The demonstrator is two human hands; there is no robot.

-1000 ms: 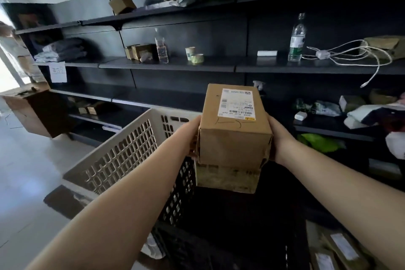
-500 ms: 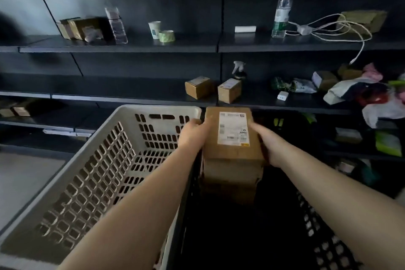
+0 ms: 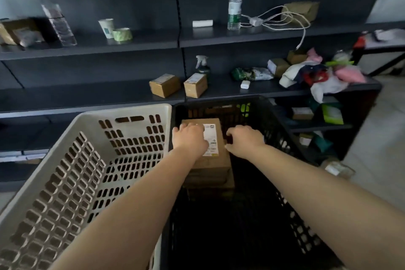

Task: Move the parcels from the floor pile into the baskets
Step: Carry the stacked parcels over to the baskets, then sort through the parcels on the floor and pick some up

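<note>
A brown cardboard parcel (image 3: 211, 165) with a white label lies on top of a second brown parcel (image 3: 208, 182), both inside the black basket (image 3: 219, 101) near its far left side. My left hand (image 3: 190, 139) rests flat on the top parcel, partly covering the label. My right hand (image 3: 245, 140) hovers just off the parcel's right edge with loosely curled fingers and holds nothing. Directly left of the black basket stands the white basket (image 3: 122, 113); no parcel shows in its visible part.
Dark shelving runs behind the baskets. Two small boxes (image 3: 164, 85) (image 3: 195, 85) and a spray bottle (image 3: 202, 66) stand just beyond the black basket. Bags and clothes (image 3: 317, 74) are heaped at the right. A wrapped parcel (image 3: 337, 169) lies on the floor at the right.
Both hands lowered the stacked parcels into the black basket. My left hand shifted from the side onto the top, and my right hand came off the side.
</note>
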